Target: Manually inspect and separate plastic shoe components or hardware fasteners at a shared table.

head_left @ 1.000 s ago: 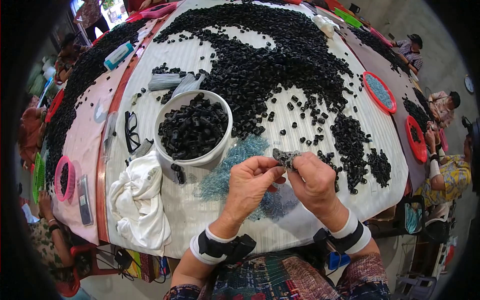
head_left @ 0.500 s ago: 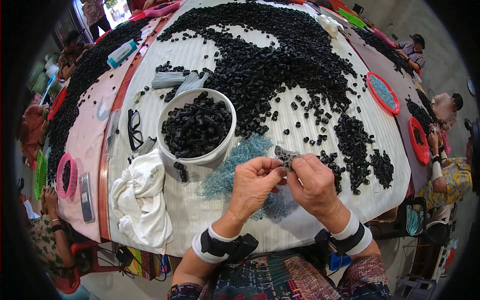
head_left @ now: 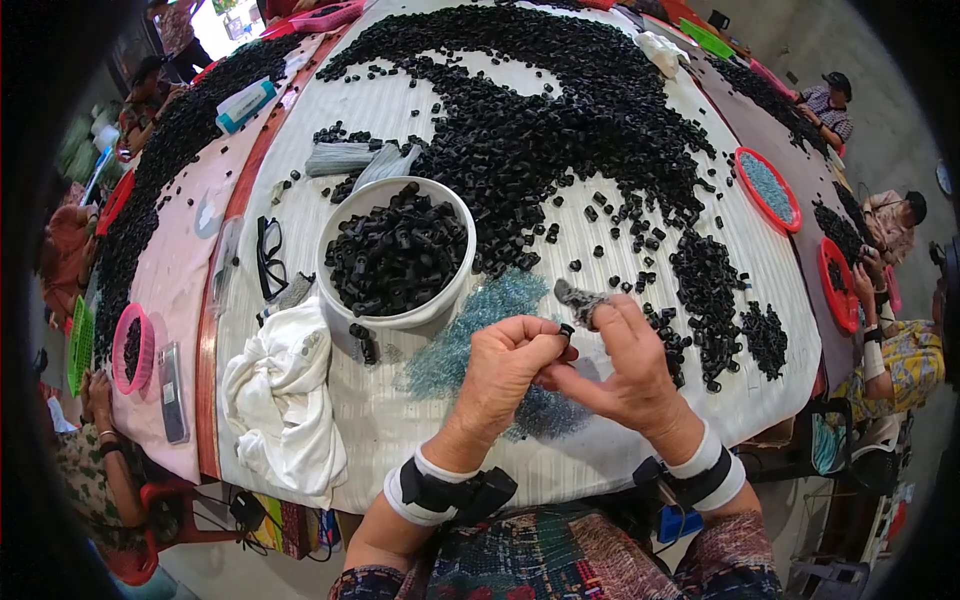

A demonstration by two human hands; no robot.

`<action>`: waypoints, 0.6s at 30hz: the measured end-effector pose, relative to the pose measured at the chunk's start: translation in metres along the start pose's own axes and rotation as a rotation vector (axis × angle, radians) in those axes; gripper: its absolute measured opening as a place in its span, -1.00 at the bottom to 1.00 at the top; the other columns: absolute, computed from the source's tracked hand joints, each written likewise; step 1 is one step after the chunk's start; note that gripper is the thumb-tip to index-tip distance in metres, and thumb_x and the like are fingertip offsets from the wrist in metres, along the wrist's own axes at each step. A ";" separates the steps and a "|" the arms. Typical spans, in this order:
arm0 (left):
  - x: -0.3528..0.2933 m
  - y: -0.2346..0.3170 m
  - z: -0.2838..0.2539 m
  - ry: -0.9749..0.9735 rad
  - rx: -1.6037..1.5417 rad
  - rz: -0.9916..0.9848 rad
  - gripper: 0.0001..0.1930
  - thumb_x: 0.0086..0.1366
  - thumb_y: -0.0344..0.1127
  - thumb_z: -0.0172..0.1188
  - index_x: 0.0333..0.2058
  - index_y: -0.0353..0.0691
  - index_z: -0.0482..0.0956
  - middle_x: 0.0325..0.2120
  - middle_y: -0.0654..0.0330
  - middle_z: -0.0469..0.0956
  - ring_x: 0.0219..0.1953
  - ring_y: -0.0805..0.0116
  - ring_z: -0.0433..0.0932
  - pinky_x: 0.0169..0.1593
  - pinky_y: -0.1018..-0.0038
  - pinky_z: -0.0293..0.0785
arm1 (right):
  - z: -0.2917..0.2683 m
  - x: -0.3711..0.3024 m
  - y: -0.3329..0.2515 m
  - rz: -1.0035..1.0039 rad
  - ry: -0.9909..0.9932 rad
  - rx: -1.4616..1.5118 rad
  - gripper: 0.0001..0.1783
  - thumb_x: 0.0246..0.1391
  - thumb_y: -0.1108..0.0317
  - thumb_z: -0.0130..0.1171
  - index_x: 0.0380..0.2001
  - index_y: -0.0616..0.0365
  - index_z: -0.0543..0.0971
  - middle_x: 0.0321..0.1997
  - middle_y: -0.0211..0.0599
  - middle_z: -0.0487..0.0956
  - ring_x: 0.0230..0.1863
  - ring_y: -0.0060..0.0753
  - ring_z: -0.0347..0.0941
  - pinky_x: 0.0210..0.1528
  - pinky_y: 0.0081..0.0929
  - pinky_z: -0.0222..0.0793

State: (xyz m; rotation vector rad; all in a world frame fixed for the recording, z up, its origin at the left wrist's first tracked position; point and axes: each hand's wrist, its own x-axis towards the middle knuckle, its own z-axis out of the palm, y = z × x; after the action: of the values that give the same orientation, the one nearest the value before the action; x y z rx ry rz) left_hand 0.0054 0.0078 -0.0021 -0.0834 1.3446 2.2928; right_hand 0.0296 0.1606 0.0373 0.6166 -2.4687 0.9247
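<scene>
My left hand (head_left: 505,370) is closed in a pinch on a small black plastic part (head_left: 566,331), whose end shows above the fingertips. Beside it, my right hand (head_left: 635,370) has a small ragged grey bundle (head_left: 578,296) tucked under its curled fingers, while its thumb reaches across to the left fingertips. Under and behind both hands spreads a heap of tiny clear bluish pieces (head_left: 485,325), too small to name. A white bucket (head_left: 463,290) full of black parts (head_left: 400,250) stands to the left of the heap.
Loose black parts (head_left: 560,140) cover the table's far side, with smaller piles (head_left: 705,285) at right. Left lie a white cloth (head_left: 280,400), black-framed glasses (head_left: 269,260) and grey strip bundles (head_left: 345,158). A red tray (head_left: 795,215) of bluish pieces sits right. Other people work at neighbouring tables.
The right thumb and fingers have opened apart, and the grey bundle has shifted slightly up and right. A black part now shows at the left fingertips.
</scene>
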 end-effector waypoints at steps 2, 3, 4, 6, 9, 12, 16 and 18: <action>0.000 -0.002 0.000 -0.020 -0.053 0.052 -0.85 0.14 -0.44 0.15 -0.33 -0.40 0.53 -0.50 0.15 0.59 -0.51 0.52 0.56 -0.44 0.65 0.50 | 0.008 -0.003 0.001 -0.065 0.000 -0.074 -0.54 -0.33 0.38 0.40 -0.33 0.33 0.43 -0.42 -0.11 0.39 -0.38 -0.14 0.41 -0.43 -0.37 0.41; -0.001 -0.001 0.000 -0.021 -0.054 0.052 -0.85 0.14 -0.44 0.15 -0.33 -0.40 0.53 -0.50 0.15 0.59 -0.51 0.52 0.56 -0.44 0.65 0.50 | 0.011 -0.004 0.001 -0.066 -0.001 -0.075 -0.54 -0.33 0.38 0.40 -0.33 0.33 0.43 -0.42 -0.11 0.39 -0.38 -0.14 0.41 -0.43 -0.37 0.41; -0.002 0.001 0.001 -0.014 -0.053 0.041 -0.86 0.14 -0.44 0.15 -0.35 -0.40 0.54 -0.51 0.15 0.59 -0.51 0.53 0.55 -0.43 0.65 0.49 | 0.013 -0.005 0.001 -0.066 0.007 -0.124 -0.56 -0.33 0.38 0.40 -0.35 0.31 0.43 -0.43 -0.13 0.38 -0.40 -0.15 0.40 -0.44 -0.37 0.40; -0.002 0.003 0.001 -0.006 -0.053 0.031 -0.87 0.14 -0.44 0.16 -0.36 -0.40 0.54 -0.51 0.16 0.59 -0.51 0.53 0.55 -0.43 0.65 0.49 | 0.015 -0.006 0.000 -0.069 0.014 -0.172 -0.58 -0.33 0.39 0.39 -0.37 0.28 0.43 -0.44 -0.15 0.38 -0.41 -0.16 0.40 -0.44 -0.36 0.40; -0.002 0.001 -0.002 -0.032 0.013 0.029 -0.89 0.13 -0.44 0.16 -0.38 -0.38 0.55 -0.53 0.18 0.59 -0.51 0.55 0.54 -0.43 0.66 0.48 | 0.015 -0.006 -0.001 -0.057 0.019 -0.195 -0.63 -0.33 0.42 0.37 -0.41 0.25 0.42 -0.47 -0.19 0.38 -0.43 -0.17 0.38 -0.47 -0.35 0.38; -0.001 -0.001 -0.001 -0.050 0.061 0.038 -0.89 0.15 -0.43 0.16 -0.38 -0.35 0.56 -0.54 0.22 0.59 -0.53 0.57 0.52 -0.45 0.67 0.46 | 0.013 -0.007 0.002 -0.073 0.025 -0.243 -0.66 -0.34 0.44 0.36 -0.45 0.24 0.43 -0.52 -0.22 0.37 -0.45 -0.19 0.38 -0.48 -0.37 0.37; -0.001 0.002 0.003 -0.055 0.068 0.055 -0.84 0.21 -0.33 0.17 -0.35 -0.32 0.58 -0.52 0.25 0.58 -0.51 0.58 0.53 -0.45 0.65 0.47 | 0.005 -0.005 0.006 -0.076 0.072 -0.211 -0.69 -0.33 0.45 0.35 -0.48 0.24 0.44 -0.57 -0.23 0.37 -0.51 -0.20 0.37 -0.50 -0.36 0.35; -0.001 0.002 0.002 -0.050 0.026 0.026 -0.82 0.23 -0.29 0.17 -0.35 -0.32 0.59 -0.52 0.25 0.58 -0.50 0.57 0.53 -0.45 0.65 0.48 | 0.003 -0.004 0.007 -0.072 0.081 -0.208 -0.70 -0.33 0.46 0.35 -0.49 0.24 0.44 -0.58 -0.24 0.37 -0.53 -0.20 0.36 -0.51 -0.35 0.35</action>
State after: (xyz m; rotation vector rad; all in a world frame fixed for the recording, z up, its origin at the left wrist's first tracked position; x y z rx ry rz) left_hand 0.0060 0.0078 0.0011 -0.0001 1.3570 2.2824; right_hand 0.0289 0.1644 0.0296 0.5801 -2.4134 0.6424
